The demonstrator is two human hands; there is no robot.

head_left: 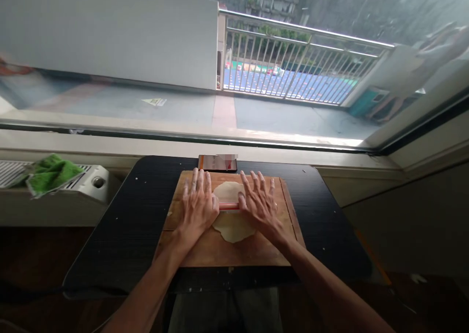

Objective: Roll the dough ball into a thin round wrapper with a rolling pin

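A pinkish-red rolling pin (229, 206) lies crosswise over a flat, roughly round sheet of pale dough (233, 226). The dough rests on a wooden board (205, 255). Over the pin's left end my left hand (200, 201) lies palm down, its fingers stretched forward. My right hand (261, 203) presses on the right end in the same way, fingers spread and thumb close to the pin's middle. White, flour-like powder dusts the fingers of both hands. Most of the pin is hidden under the palms; only its middle shows clearly.
The board sits on a black table (124, 225) with small white specks on it. A flat phone-like device (217, 163) stands at the board's far edge. Left of the table, a green cloth (54, 174) drapes over a white radiator (91, 181). Beyond is a window with a railing (286, 59) outside.
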